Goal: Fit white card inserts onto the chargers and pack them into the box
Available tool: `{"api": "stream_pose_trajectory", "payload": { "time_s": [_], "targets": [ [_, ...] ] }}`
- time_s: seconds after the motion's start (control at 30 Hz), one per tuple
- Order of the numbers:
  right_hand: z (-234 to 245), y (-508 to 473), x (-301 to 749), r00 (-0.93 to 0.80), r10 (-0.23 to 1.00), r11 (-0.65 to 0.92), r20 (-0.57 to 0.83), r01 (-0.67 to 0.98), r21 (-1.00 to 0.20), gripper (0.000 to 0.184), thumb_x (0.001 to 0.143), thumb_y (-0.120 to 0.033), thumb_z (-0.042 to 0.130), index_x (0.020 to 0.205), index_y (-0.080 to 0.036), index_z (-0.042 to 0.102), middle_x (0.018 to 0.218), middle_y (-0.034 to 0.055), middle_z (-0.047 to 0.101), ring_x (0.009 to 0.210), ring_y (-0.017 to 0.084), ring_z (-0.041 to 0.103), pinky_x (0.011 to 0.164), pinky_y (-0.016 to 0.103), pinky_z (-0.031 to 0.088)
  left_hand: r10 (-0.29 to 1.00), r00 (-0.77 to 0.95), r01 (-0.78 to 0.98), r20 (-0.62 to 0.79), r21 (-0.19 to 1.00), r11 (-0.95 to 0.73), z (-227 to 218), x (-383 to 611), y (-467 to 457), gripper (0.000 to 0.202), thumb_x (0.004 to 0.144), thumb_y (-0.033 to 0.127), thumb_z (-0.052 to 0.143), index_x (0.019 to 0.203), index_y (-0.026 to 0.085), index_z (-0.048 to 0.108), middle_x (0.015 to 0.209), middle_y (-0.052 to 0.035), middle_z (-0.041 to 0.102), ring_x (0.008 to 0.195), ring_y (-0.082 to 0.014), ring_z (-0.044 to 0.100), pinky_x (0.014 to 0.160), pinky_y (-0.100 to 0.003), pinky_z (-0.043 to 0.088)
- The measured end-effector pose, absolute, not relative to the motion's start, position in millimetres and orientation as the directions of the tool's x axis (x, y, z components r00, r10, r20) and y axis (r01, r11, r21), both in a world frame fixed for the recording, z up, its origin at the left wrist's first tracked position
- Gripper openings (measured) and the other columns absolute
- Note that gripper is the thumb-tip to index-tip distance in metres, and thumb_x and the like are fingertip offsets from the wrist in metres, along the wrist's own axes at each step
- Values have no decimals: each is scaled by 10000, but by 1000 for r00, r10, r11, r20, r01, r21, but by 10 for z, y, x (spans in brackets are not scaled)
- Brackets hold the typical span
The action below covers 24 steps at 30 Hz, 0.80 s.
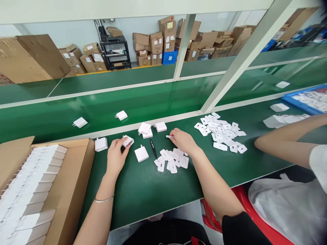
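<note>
My left hand [117,154] grips a white power adapter [128,141] whose open end shows the dark parts inside. Between the fingertips of my right hand [182,140] is a small white cover plate [169,136]. Below that hand lies a loose pile of white cover plates [174,159], some with a slot. A black pen-like tool [153,149] touches the table beside the pile. Around my hands lie more white adapters: one in front [141,153], a stacked pair [144,129], another by the ledge [160,127], and one beside the carton [101,144].
At left stands an open carton [85,170] holding rows of adapters. Two adapters lie on the green belt [143,98] behind the ledge. To the right are a larger heap of cover plates [222,131], a co-worker's arm [286,136] and a blue tray [297,102]. A slanted post [230,75] rises from the ledge.
</note>
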State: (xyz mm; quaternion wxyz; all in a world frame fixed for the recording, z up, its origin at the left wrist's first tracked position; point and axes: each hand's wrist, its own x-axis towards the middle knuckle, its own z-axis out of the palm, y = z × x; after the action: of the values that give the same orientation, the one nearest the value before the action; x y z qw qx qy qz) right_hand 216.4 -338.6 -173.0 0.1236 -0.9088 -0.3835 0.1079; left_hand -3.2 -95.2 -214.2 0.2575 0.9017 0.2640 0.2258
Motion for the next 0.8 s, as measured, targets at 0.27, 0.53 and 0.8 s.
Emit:
{"api": "stream_pose_trajectory", "payload": {
  "time_s": [0.27,0.53,0.8],
  "targets": [
    [-1750,-3231,1972,725,627,-237,286,527,-816,309,1052,-294,395,1184,-197,657,1124,88,620,830,158,617,734,302,511,625,781,-2,5,1000,-7,-1941,-60,-1312,563,937,565,622,1317,151,649,956,-94,710,772,-179,704,788,-344,584],
    [-1881,-2935,1331,613,764,261,200,-10,-965,276,921,-431,685,1098,-219,685,938,29,617,663,110,597,671,300,562,576,806,-51,134,986,-159,-1947,-21,-1472,400,948,512,629,1214,232,732,1021,-56,577,797,-157,673,811,-357,604],
    [-1957,-2929,1219,631,740,260,232,50,-964,195,911,-388,710,1044,-248,735,991,39,463,744,114,542,620,281,583,478,861,-38,173,959,-280,-1910,-3,-1522,365,969,474,601,1214,227,712,983,-34,493,733,-129,645,739,-330,583]
  ]
}}
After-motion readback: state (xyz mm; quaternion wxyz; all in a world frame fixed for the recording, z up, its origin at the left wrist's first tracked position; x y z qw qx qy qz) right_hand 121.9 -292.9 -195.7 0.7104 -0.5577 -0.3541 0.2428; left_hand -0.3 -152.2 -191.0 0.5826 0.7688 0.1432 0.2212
